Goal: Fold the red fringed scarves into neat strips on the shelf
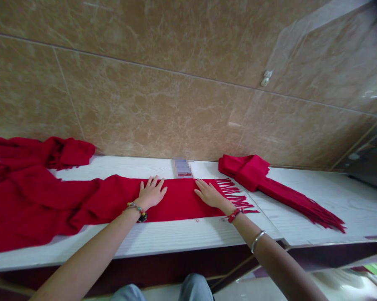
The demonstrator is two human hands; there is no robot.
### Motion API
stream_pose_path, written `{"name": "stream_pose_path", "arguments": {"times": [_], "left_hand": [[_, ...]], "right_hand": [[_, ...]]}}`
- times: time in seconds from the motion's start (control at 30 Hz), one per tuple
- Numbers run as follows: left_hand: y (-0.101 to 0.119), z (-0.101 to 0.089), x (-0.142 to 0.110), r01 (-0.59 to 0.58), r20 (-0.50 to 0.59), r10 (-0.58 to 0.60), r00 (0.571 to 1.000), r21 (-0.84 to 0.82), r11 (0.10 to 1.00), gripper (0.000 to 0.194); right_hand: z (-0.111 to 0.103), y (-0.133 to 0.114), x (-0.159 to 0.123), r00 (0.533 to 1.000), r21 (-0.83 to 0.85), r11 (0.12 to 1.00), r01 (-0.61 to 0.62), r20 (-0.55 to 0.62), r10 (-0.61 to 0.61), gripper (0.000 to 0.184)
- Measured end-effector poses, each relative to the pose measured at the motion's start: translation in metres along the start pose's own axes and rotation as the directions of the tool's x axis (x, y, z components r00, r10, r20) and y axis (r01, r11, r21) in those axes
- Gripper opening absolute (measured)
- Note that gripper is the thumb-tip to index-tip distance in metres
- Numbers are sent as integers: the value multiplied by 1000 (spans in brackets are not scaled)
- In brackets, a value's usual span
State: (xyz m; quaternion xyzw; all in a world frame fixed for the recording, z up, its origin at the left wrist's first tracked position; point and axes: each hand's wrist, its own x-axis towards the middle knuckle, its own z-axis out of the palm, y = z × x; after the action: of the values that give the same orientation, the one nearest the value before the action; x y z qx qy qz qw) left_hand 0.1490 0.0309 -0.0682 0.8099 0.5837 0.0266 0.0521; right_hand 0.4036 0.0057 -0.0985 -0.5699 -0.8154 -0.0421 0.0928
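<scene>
A long red scarf (178,200) lies across the white table, flat in the middle and rumpled toward the left. My left hand (151,194) rests on it palm down with fingers spread, at the edge of the flat stretch. On the right part of the same scarf lies my right hand (209,194), also flat and open, close to the fringe (235,194). Neither hand grips the cloth. Just behind the scarf, between both hands, is a small flat packet (182,168), partly blurred out.
A folded red scarf (254,173) with its fringed end trailing right lies on the white tabletop (314,188). Another bunched red scarf (65,152) sits at the back left against the brown tiled wall (163,113). A small white hook (266,78) is on that wall.
</scene>
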Motion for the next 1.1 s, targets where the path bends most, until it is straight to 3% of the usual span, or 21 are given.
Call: {"name": "stream_pose_path", "arguments": {"times": [0.17,0.23,0.33,0.4,0.5,0.57,0.67,0.83,0.93,1.03,1.1], "left_hand": [[-1,4,5,2,-8,-2,1000,19,1000,55],[-1,4,6,8,-4,-8,1000,17,1000,55],[0,3,5,5,8,-5,1000,8,1000,55],[0,3,4,1,8,-1,1000,10,1000,55],[0,2,4,1,-4,-1,1000,22,1000,54],[-1,3,5,-2,-11,2,1000,32,999,54],[-2,4,6,-6,-10,6,1000,40,999,54],[-2,5,7,-6,-20,6,1000,21,1000,55],[-1,4,7,-9,-19,9,1000,8,1000,55],[0,3,6,2,-5,-2,1000,-13,1000,55],[0,3,5,5,-14,-6,1000,-19,1000,55]], "right_hand": [[-5,58,-22,991,-150,981,-125,27,130,44],[-13,70,-34,980,-160,967,-198,-1,200,44],[-20,58,-49,967,-68,967,-245,-93,238,46],[-21,33,-56,981,34,988,-153,-116,156,49],[-20,-8,-61,998,106,994,38,-56,-32,50],[-20,-20,-62,998,109,992,67,-5,-67,50],[-21,-8,-70,1000,71,997,11,23,-13,50],[-23,53,-105,990,-75,987,-140,8,141,47],[-25,76,-120,959,-154,951,-268,49,279,45],[-30,69,-110,948,-106,943,-317,8,319,47],[-35,48,-91,966,-29,966,-255,-48,254,49]]}}
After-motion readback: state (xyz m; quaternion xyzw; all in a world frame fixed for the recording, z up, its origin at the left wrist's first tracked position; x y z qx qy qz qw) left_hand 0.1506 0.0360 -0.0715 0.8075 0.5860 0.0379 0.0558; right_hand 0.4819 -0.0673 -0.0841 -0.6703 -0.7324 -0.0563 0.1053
